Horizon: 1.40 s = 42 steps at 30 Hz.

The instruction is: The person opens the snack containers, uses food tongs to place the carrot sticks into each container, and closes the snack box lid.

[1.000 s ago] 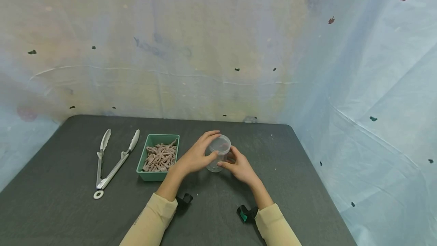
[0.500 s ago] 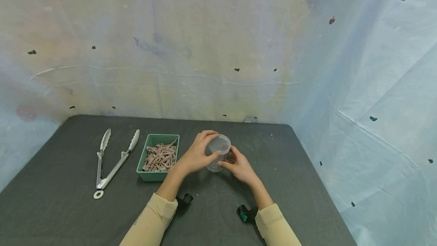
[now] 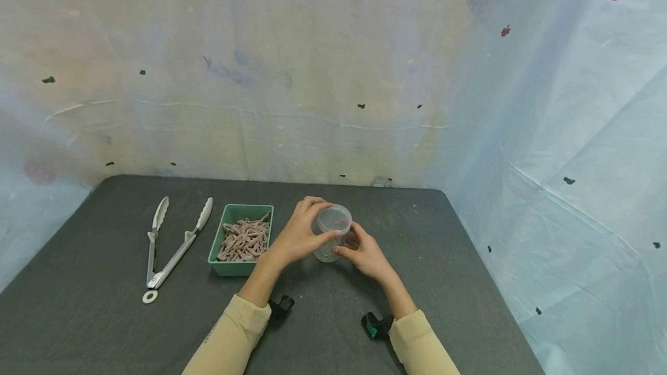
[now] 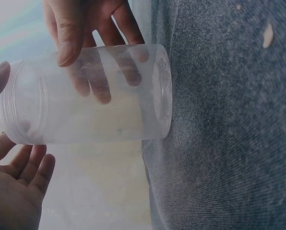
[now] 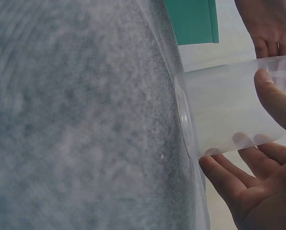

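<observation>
Jar is observed upright on the worktop, toward the far edge, nearer its right corner than its left. The jar's wall is gripped by the right hand; the lid is spanned by the left hand's thumb and fingers. Over the last second, that thumb has been shifted rightward: turning is indicated, with the lid judged still seated.

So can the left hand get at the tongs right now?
Probably not without letting go: the left hand grips the clear plastic jar near its top, and the green tray lies between that hand and the tongs.
</observation>
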Motion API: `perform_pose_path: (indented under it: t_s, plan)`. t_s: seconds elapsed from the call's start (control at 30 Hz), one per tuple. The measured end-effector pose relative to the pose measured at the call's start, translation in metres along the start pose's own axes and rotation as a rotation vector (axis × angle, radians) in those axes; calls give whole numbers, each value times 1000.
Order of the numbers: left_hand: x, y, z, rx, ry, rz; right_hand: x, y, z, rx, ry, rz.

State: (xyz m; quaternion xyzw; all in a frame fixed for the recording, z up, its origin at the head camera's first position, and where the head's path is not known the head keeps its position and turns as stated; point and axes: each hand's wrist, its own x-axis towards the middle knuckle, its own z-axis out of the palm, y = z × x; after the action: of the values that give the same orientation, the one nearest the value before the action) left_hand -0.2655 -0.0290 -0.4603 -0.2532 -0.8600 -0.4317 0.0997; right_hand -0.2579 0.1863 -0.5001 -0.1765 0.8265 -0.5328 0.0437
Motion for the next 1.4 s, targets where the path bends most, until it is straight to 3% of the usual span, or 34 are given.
perform_pose_path:
  t_s: [0.2, 0.4, 0.6, 1.4]
  plan:
    - [0, -1, 0, -16, -14, 6, -1, -1, 0, 2, 2, -3]
    - [0, -6, -2, -62, -92, 73, 0, -1, -1, 7, -4, 5]
    - [0, -7, -3, -79, -139, 89, 0, 0, 0, 5, -2, 8]
    - [-1, -2, 0, -3, -8, 47, 0, 1, 0, 16, -2, -4]
